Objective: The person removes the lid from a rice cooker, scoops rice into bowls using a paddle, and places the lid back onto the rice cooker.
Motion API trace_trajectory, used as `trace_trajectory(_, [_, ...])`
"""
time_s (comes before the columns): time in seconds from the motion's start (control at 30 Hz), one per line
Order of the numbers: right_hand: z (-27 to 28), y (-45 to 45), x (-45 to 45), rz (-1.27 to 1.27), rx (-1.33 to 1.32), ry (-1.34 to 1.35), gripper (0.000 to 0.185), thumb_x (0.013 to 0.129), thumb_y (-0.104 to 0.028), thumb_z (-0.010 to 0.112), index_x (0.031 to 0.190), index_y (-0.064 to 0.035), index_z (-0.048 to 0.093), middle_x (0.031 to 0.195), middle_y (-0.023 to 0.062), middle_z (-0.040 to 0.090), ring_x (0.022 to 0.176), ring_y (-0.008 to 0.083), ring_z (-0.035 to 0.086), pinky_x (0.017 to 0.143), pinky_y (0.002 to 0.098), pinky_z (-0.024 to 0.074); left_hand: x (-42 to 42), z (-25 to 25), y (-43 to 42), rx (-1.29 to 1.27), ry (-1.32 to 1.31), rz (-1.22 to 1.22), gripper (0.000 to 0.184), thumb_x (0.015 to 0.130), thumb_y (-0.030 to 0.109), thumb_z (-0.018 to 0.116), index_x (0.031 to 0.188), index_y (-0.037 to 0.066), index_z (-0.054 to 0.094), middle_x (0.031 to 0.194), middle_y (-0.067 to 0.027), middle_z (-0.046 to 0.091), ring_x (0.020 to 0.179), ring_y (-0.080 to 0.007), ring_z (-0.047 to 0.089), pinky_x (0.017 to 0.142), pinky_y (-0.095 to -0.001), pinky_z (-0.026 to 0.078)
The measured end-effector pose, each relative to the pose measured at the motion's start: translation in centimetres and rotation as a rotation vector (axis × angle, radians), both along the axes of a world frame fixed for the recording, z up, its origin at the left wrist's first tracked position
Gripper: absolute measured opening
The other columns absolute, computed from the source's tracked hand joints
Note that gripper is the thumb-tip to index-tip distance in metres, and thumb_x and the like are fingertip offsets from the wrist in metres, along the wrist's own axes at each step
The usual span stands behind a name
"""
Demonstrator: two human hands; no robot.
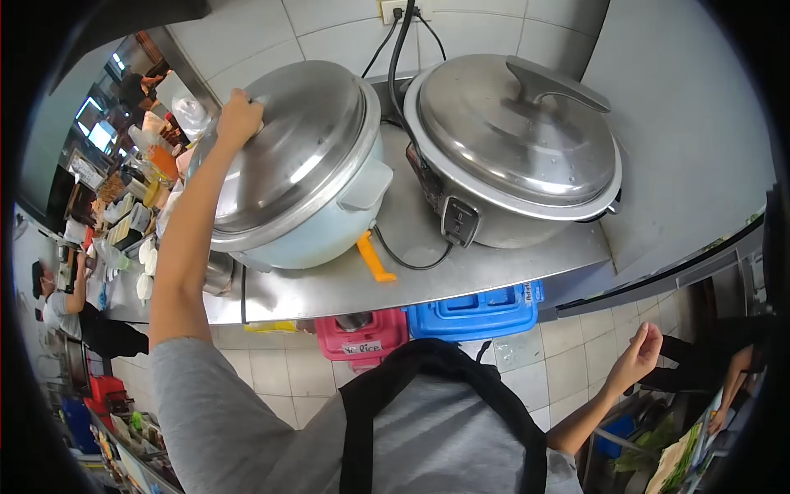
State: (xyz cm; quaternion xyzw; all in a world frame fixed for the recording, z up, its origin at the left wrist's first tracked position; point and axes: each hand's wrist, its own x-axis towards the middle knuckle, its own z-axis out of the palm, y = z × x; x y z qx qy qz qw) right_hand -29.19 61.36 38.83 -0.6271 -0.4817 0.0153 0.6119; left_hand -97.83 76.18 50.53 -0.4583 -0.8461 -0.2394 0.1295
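My left hand (239, 118) is closed round the handle of the domed metal lid (309, 115), which sits on the pale blue rice cooker (321, 230) at the left. My right hand (638, 356) hangs in the air at the lower right, away from the counter, its fingers curled loosely with a gap to the thumb; nothing shows in it. To the right of the blue cooker stands a second, grey cooker (502, 226) with its metal lid (502, 123) on. An orange handle (376, 257) sticks out beside the blue cooker's base.
Below the steel counter (428, 281) are a pink bin (362, 333) and a blue bin (473, 313). Black cords run up to a wall socket (400, 11). Containers and food crowd the left side. One person (66, 309) stands far left; another person's arm (732, 383) shows far right.
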Motion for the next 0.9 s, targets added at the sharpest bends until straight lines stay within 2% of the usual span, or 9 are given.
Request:
trace_trajectory(0.4, [-1.2,2.6,1.6,0.059,-0.062,0.020,0.016,0.090,-0.018,0.055,0.090,-0.0026,0.057,0.076,-0.0031,0.051,0.067,0.0026,0.044,0.059,0.0180,0.0353,-1.5,0.9,0.4,-0.294,0.079,-0.071,0.043,0.082,0.028,0.043,0.107,-0.007,0.044,0.105,-0.0285,0.056,0.101,-0.0422,0.053,0.085,-0.0459,0.041])
trace_trajectory(0.53, [-0.3,3.6,2.0,-0.133,0.009,-0.109,0.018,0.090,-0.016,0.053,0.092,0.0005,0.060,0.087,0.0045,0.060,0.078,0.0119,0.055,0.070,0.0243,0.0431,-12.4,-4.7,3.2,-0.542,0.891,-0.422,0.040,0.080,0.015,0.046,0.117,0.002,0.050,0.105,-0.0261,0.055,0.103,-0.0407,0.048,0.092,-0.0471,0.035])
trace_trajectory(0.6, [-0.4,4.2,4.7,-0.258,0.121,0.014,0.022,0.092,-0.020,0.049,0.093,-0.0004,0.060,0.083,0.0030,0.057,0.073,0.0094,0.051,0.067,0.0228,0.0414,-6.8,-1.2,1.1,-0.584,0.748,-0.243,0.050,0.081,0.014,0.045,0.129,0.005,0.041,0.118,-0.0241,0.050,0.111,-0.0385,0.045,0.097,-0.0473,0.032])
trace_trajectory(0.63, [-0.7,4.4,7.0,-0.267,0.192,0.161,0.023,0.093,-0.020,0.048,0.094,-0.0007,0.060,0.080,0.0026,0.055,0.071,0.0090,0.049,0.065,0.0223,0.0407,-9.9,-2.4,1.5,-0.416,1.008,-0.032,0.051,0.084,0.021,0.047,0.130,0.000,0.038,0.123,-0.0222,0.048,0.115,-0.0368,0.043,0.098,-0.0454,0.031])
trace_trajectory(0.67, [-1.6,4.5,9.6,-0.263,0.278,0.303,0.025,0.093,-0.023,0.045,0.093,-0.0017,0.059,0.075,0.0016,0.050,0.066,0.0082,0.046,0.061,0.0214,0.0385,-7.4,-1.3,0.8,0.257,0.624,-0.071,0.052,0.088,0.032,0.047,0.129,0.001,0.040,0.123,-0.0226,0.047,0.116,-0.0362,0.043,0.098,-0.0429,0.032])
trace_trajectory(0.73, [-2.2,4.2,14.4,-0.309,0.298,0.425,0.026,0.093,-0.027,0.044,0.091,-0.0055,0.060,0.070,-0.0021,0.049,0.064,0.0054,0.044,0.057,0.0202,0.0363,11.0,6.1,-6.8,0.526,0.690,-0.260,0.053,0.087,0.035,0.054,0.124,-0.002,0.044,0.121,-0.0244,0.047,0.111,-0.0383,0.046,0.097,-0.0405,0.034])
trace_trajectory(0.77, [-2.9,4.2,16.8,-0.321,0.307,0.512,0.028,0.093,-0.029,0.044,0.091,-0.0058,0.060,0.070,-0.0023,0.049,0.063,0.0055,0.044,0.057,0.0199,0.0356,7.3,4.8,-9.1,0.364,0.490,-0.124,0.046,0.087,0.027,0.057,0.121,-0.003,0.047,0.115,-0.0219,0.050,0.108,-0.0333,0.049,0.095,-0.0371,0.036])
trace_trajectory(0.8, [-4.2,4.7,18.9,-0.322,0.308,0.605,0.030,0.092,-0.031,0.043,0.090,-0.0062,0.060,0.069,-0.0026,0.049,0.062,0.0057,0.044,0.056,0.0196,0.0348,19.0,5.0,-11.6,0.788,0.318,-0.232,0.040,0.087,0.020,0.056,0.118,-0.004,0.048,0.110,-0.0191,0.052,0.105,-0.0270,0.050,0.094,-0.0346,0.037])
trace_trajectory(0.9, [-7.2,8.7,24.0,-0.348,0.234,0.553,0.036,0.091,-0.037,0.041,0.100,-0.0073,0.060,0.076,-0.0015,0.053,0.066,0.0069,0.046,0.060,0.0208,0.0370,26.0,3.6,-17.1,0.930,0.695,-0.578,0.033,0.089,0.016,0.048,0.112,-0.008,0.048,0.109,-0.0227,0.054,0.104,-0.0284,0.051,0.091,-0.0385,0.041])
